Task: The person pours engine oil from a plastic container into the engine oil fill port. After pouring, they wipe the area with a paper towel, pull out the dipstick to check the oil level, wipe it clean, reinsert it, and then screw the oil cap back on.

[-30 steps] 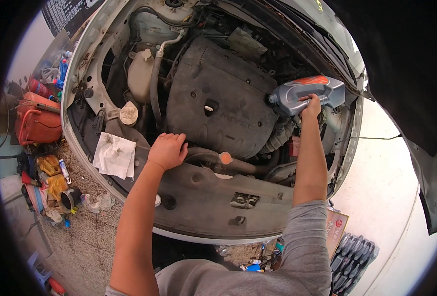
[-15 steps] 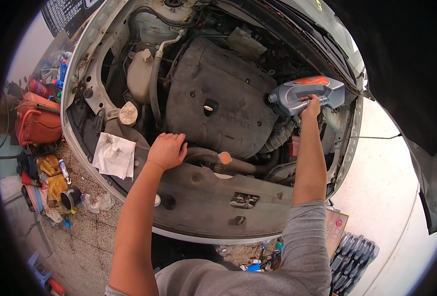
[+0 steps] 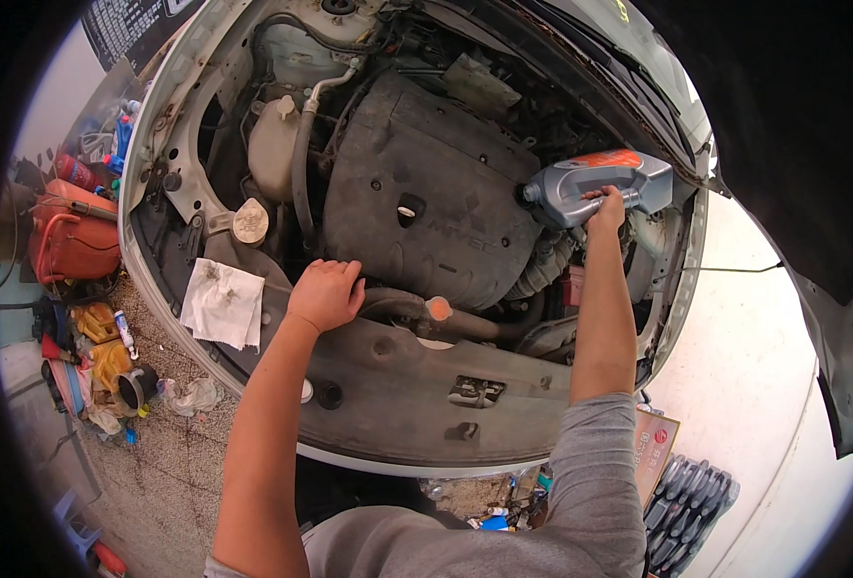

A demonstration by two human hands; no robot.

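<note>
In the upper right of the frame, your right hand (image 3: 607,208) is grasping the handle of a silver-grey jug (image 3: 580,171), which has an orange label on its upper side. The jug lies tilted on its side, with its neck toward the left, just at the right edge of the dark engine cover (image 3: 426,193); whether the neck touches the cover, I cannot tell. Your fingers are wrapped around the handle, and the body of the jug is above and on both sides of this hand. Your right forearm comes up almost straight from the lower right, below a grey sleeve (image 3: 595,453).

Your left hand (image 3: 326,292) is well apart from the jug, left of the centre of the frame, near the lower left edge of the cover. It rests with the back up and the fingers bent; the palm is hidden, so I cannot tell if it grips something. The left forearm rises from the lower edge, leaning to the right, across the front panel (image 3: 397,385). A stained white cloth (image 3: 222,303) lies to the left of this hand, and an orange cap (image 3: 439,308) is to its right
</note>
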